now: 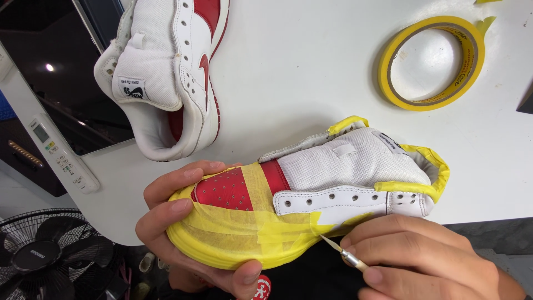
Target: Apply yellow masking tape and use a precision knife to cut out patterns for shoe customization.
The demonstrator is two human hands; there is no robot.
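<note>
White table point(311, 66) up top, taped shoe point(311, 203) cupped at the toe in left hand point(183, 222), right hand point(427, 255) pinching knife point(341, 251) at the sole tape (most masked, trimming left), second shoe point(166, 72) bare beside tape roll point(432, 62).

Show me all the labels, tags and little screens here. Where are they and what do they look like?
Tongue label: on the upper shoe's tongue, white rectangle with black print.
Second tongue label: on the taped shoe the left hand holds, small, white, dark print.
Remote screen: white remote at the left edge, small grey-green rectangle above its buttons.
Tape roll: top right on the table, yellow ring with dark print inside.
Round badge: bottom edge, red with white mark.
</note>
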